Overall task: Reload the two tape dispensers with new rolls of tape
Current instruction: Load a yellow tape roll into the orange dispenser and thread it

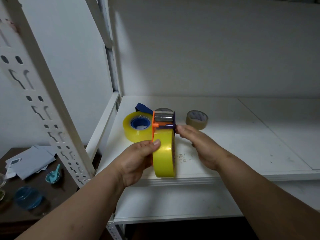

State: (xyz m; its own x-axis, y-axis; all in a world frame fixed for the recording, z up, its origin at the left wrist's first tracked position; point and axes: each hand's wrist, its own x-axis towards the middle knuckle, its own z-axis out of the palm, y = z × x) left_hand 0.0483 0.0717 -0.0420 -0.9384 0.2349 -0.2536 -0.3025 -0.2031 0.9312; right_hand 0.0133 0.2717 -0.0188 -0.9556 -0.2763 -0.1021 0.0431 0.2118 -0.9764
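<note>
Head view. Left hand [136, 160] wrapped round the orange tape dispenser [163, 125], thumb [156, 142] pressed on the face of the yellow roll [164, 153] seated in it; firm hold, dispenser upright above the front edge of the white shelf [242, 135]. Right hand [200, 144] flat beside the dispenser's far side, fingers straight and holding nothing, fingertips [180, 129] at or just touching the purple side plate; contact not fully clear.

Step in hand, as judged: seating the new roll and closing up the first dispenser. To do well: keep left thumb steady on the roll to stop it spinning; press the side plate squarely with the flat right hand until flush; then find the tape's free end and lead it over the metal roller [163, 116] toward the cutter. Cutter teeth not visible; fingers best kept off that end.

Count on shelf: dispensers, two — orange one in hand, blue one [142, 108] lying behind it, apparently already carrying the large clear roll [136, 127]. Tape rolls, three seen plainly: yellow, clear, and a small brown roll [197, 119] well apart to the right, probably a spent one. Possibly a fourth behind the roller; cannot tell.

Side table [34, 213] at lower left: papers [29, 163], small teal dish [52, 176], blue lid [27, 197].
</note>
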